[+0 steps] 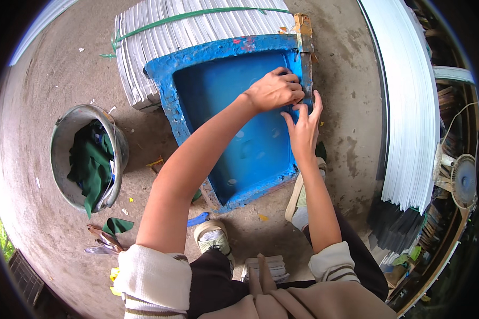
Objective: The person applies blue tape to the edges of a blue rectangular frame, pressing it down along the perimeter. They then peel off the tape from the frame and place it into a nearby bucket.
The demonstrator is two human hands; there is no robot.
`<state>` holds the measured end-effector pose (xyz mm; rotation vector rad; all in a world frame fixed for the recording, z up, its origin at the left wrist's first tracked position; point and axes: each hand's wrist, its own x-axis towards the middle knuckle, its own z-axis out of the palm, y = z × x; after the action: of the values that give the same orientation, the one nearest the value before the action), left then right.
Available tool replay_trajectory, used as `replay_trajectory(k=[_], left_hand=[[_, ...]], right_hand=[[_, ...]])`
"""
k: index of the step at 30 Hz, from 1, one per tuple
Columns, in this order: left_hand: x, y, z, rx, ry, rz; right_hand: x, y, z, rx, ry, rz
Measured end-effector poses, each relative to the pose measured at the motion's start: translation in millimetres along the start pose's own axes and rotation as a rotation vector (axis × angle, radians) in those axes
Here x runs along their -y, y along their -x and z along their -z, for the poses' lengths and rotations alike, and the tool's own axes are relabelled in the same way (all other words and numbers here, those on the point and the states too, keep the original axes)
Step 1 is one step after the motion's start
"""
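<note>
A screen-printing frame (250, 201), its wooden bars thickly crusted with blue paint, lies tilted in front of me around a smooth blue mesh panel (250, 154). My left hand (275, 91) reaches across to its right bar with the fingers curled tightly together at the inner edge. Whatever those fingers grip, if anything, is hidden. Just below, my right hand (306, 130) rests against the same bar, thumb and fingers spread apart. Brown tape (303, 24) wraps the frame's upper right corner.
Behind the frame lies a bundle of white strips (191, 34) with a green strap. On the left stands a grey bucket (121, 151) holding dark green cloth (90, 159). A blue-handled tool (198, 219) lies near my left shoe (213, 234). White sheets (404, 106) and a fan (464, 181) are at right.
</note>
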<state>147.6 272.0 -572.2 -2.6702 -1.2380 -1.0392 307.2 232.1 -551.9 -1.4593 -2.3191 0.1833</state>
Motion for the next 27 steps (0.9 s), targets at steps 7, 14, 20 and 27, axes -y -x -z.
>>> replay_trajectory(k=[7,14,20,27], left_hand=[[5.6,2.5,6.1,0.074,0.226,0.074],[4.9,4.8,6.0,0.067,0.154,-0.009],[-0.1,4.1,0.8,0.026,0.054,0.017],[-5.2,10.6,-5.4,-0.073,-0.044,0.006]], right_hand=[[8.9,-8.2,3.4,-0.001,0.093,-0.093],[5.0,-7.3,-1.8,0.051,0.209,0.001],[4.7,-11.3,-10.2,0.100,0.405,0.047],[-0.1,-9.6,-7.8,0.024,0.358,0.120]])
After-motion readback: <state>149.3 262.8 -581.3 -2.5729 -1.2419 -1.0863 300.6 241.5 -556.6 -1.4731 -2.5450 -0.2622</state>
